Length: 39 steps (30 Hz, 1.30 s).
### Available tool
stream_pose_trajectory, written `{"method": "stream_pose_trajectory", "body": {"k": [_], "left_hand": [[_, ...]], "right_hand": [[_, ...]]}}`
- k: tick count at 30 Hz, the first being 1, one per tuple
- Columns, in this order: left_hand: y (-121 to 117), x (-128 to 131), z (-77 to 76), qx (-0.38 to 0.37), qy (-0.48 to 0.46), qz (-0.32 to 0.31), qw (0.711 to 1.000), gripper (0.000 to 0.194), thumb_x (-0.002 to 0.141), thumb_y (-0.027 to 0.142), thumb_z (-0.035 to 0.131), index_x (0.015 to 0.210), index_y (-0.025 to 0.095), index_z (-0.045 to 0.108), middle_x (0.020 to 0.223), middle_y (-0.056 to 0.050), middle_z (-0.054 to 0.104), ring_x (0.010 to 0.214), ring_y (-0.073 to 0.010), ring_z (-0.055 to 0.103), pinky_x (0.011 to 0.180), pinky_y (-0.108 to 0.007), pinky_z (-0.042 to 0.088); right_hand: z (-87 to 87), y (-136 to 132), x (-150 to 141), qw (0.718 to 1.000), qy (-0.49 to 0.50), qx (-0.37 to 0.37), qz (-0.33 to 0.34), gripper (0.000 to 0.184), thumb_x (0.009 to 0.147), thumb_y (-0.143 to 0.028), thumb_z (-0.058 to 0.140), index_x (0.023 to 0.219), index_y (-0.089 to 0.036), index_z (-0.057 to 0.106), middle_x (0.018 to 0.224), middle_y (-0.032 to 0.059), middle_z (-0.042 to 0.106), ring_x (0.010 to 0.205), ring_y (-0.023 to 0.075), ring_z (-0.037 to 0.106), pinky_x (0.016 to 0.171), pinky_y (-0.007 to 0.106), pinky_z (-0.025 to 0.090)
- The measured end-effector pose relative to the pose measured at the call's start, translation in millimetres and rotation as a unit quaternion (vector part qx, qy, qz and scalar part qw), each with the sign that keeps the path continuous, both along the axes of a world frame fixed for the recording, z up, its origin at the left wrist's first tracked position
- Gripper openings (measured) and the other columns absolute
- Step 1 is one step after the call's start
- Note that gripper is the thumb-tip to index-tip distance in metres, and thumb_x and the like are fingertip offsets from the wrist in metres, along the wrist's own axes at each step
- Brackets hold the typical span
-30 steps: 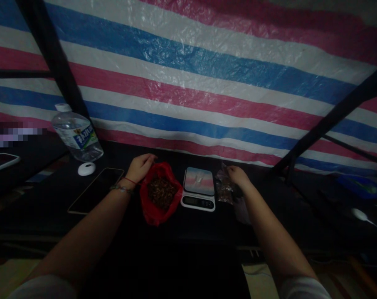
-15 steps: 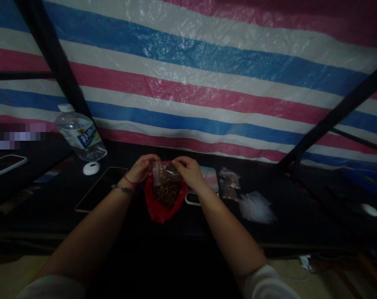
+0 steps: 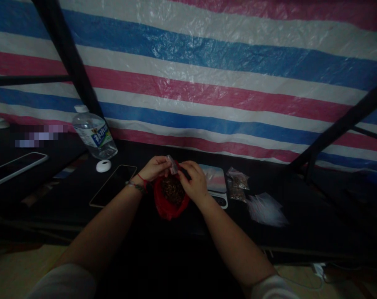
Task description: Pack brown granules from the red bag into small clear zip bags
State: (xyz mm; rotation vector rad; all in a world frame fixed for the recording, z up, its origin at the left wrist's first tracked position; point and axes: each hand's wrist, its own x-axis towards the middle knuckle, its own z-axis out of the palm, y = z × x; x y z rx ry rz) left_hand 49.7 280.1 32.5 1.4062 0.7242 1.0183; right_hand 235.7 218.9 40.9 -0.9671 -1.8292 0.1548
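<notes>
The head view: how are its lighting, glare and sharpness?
Head view: dim overall, black tabletop barely showing detail; head view: glare on striped red, white and blue plastic sheet; head view: small transparent plastic bag in the bare left hand looks soft, contents unclear.

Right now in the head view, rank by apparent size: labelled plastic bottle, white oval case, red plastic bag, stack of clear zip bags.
1. Labelled plastic bottle and red plastic bag: unranked, the bag is partly hidden
2. Stack of clear zip bags
3. White oval case
</notes>
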Motion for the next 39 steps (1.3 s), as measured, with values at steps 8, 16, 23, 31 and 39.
{"method": "stream_pose_trajectory", "body": {"k": [8,16,23,31,39], "left_hand": [[-3.3,14.2,-2.6,0.085,0.088,-0.009,0.992,0.03,0.079,0.041,0.063,0.081,0.011,0.064,0.058,0.0,0.061,0.047,-0.0079,0.053,0.044,-0.016,0.038],[-4.9,20.3,-3.2,0.165,0.146,0.024,0.975,0.027,0.081,0.038,0.058,0.078,0.013,0.063,0.061,0.001,0.059,0.051,-0.0088,0.054,0.051,-0.02,0.044],[-3.6,19.3,-4.9,0.211,0.175,0.012,0.962,0.025,0.085,0.036,0.054,0.08,0.014,0.064,0.061,0.001,0.059,0.053,-0.0096,0.056,0.052,-0.019,0.045],[-8.0,19.5,2.1,0.281,0.207,0.033,0.937,0.027,0.085,0.034,0.054,0.071,0.013,0.064,0.067,-0.002,0.062,0.062,-0.0119,0.057,0.06,-0.022,0.046],[-9.5,16.9,4.1,0.312,0.216,0.03,0.925,0.028,0.087,0.033,0.051,0.069,0.013,0.062,0.065,-0.001,0.061,0.061,-0.011,0.055,0.059,-0.021,0.043]], "right_hand": [[-6.9,9.6,0.5,0.996,-0.006,-0.084,0.002,0.029,0.081,-0.031,0.063,0.108,-0.021,0.067,0.103,0.0072,0.068,0.094,0.0193,0.063,0.084,0.033,0.051],[-9.1,13.7,-1.1,0.993,-0.019,-0.112,-0.023,0.025,0.078,-0.023,0.065,0.103,-0.023,0.07,0.099,0.0059,0.069,0.092,0.019,0.063,0.084,0.033,0.05],[-5.3,14.1,2.2,0.993,-0.001,-0.118,-0.012,0.02,0.084,-0.02,0.055,0.093,-0.02,0.073,0.091,0.0056,0.072,0.087,0.018,0.065,0.081,0.031,0.05],[-8.2,14.0,0.7,0.983,0.025,-0.182,-0.014,0.019,0.08,-0.028,0.061,0.094,-0.02,0.072,0.087,0.0052,0.072,0.076,0.0171,0.066,0.072,0.029,0.052],[-6.6,15.5,3.0,0.985,-0.023,-0.169,0.008,0.02,0.081,-0.02,0.059,0.097,-0.02,0.071,0.094,0.0061,0.072,0.086,0.0176,0.065,0.079,0.03,0.049]]}}
